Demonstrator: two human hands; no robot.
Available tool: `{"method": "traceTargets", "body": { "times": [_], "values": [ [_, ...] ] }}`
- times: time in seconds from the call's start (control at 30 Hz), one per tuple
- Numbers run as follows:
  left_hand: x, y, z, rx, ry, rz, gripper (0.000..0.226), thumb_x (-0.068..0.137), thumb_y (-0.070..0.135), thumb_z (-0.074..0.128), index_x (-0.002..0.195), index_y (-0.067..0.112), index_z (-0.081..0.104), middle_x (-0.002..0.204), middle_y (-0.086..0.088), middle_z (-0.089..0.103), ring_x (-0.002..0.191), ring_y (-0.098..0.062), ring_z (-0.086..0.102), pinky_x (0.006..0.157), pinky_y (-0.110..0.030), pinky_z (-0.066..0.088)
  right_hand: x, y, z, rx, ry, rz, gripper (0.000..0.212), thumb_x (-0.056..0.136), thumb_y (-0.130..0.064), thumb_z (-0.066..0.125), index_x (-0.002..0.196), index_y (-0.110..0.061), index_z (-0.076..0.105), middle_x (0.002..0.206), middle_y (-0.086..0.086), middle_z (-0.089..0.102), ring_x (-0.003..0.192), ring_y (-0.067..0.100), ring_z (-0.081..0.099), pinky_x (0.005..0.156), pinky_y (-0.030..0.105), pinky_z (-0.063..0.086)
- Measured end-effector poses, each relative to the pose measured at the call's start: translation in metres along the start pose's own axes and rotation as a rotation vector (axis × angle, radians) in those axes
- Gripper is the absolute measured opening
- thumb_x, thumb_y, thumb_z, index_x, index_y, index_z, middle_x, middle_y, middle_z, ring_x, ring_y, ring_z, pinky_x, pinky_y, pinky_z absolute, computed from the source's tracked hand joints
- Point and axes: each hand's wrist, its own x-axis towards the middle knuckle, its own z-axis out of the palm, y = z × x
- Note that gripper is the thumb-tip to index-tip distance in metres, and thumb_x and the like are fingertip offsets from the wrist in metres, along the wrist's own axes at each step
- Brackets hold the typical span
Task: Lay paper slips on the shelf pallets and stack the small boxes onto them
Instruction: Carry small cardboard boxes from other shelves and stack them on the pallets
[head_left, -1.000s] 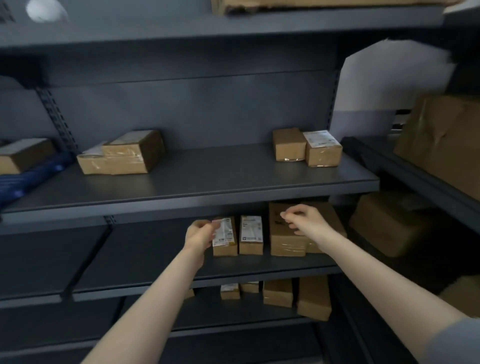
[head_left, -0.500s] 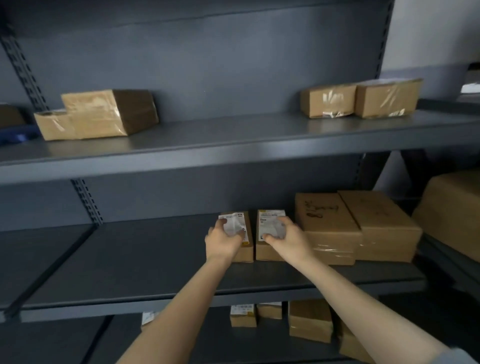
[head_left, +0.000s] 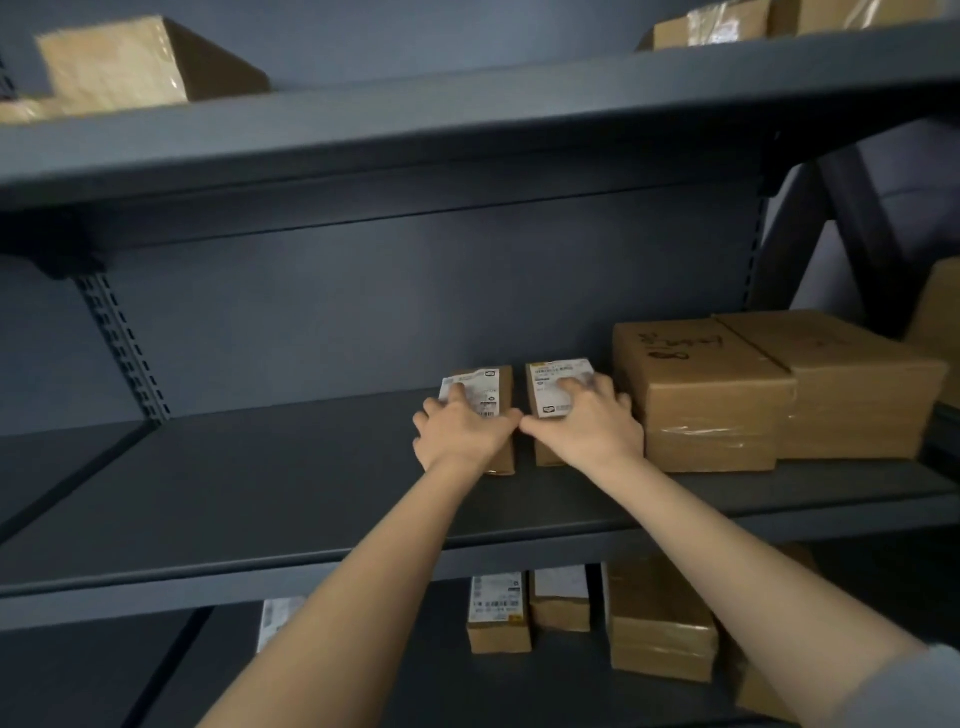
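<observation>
Two small brown boxes with white labels stand side by side on the dark grey middle shelf (head_left: 291, 483). My left hand (head_left: 460, 431) lies over the left small box (head_left: 496, 382), fingers curled on its label and front. My right hand (head_left: 587, 423) covers the right small box (head_left: 556, 376) the same way, fingers spread over its label. The thumbs of both hands nearly touch between the boxes. No loose paper slip is visible.
Two larger cardboard boxes (head_left: 701, 395) (head_left: 852, 384) sit right beside the right small box. The upper shelf (head_left: 467, 119) holds more boxes at left and right. Below, several small boxes (head_left: 498, 613) stand on the lower shelf.
The view has dropped and closed in on the middle shelf. My right hand moved from the larger box onto the right small box; both hands now press on the two small boxes.
</observation>
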Motion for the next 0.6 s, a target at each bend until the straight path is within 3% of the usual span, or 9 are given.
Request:
{"method": "traceTargets", "body": {
  "times": [0.17,0.6],
  "values": [
    [0.002,0.004,-0.007,-0.011,-0.101,-0.041,0.089,0.072,0.052,0.067,0.145,0.027,0.023,0.142,-0.012,0.033,0.136,-0.031,0.026,0.105,-0.044,0.033,-0.004,-0.002,-0.003,-0.083,-0.028,0.013,0.084,0.076,-0.061,0.063,0.146,-0.029,0.03,0.152,0.008,0.02,0.135,0.033,0.028,0.099,0.041,0.041],
    [-0.024,0.067,-0.097,-0.038,-0.025,-0.079,0.089,0.069,0.054,0.067,0.143,0.026,0.024,0.141,-0.014,0.036,0.135,-0.033,0.027,0.105,-0.045,0.033,-0.011,-0.046,-0.103,0.006,0.027,-0.002,0.073,0.076,-0.057,0.064,0.14,-0.028,0.042,0.144,0.006,0.038,0.129,0.033,0.038,0.095,0.039,0.044]
  ]
}}
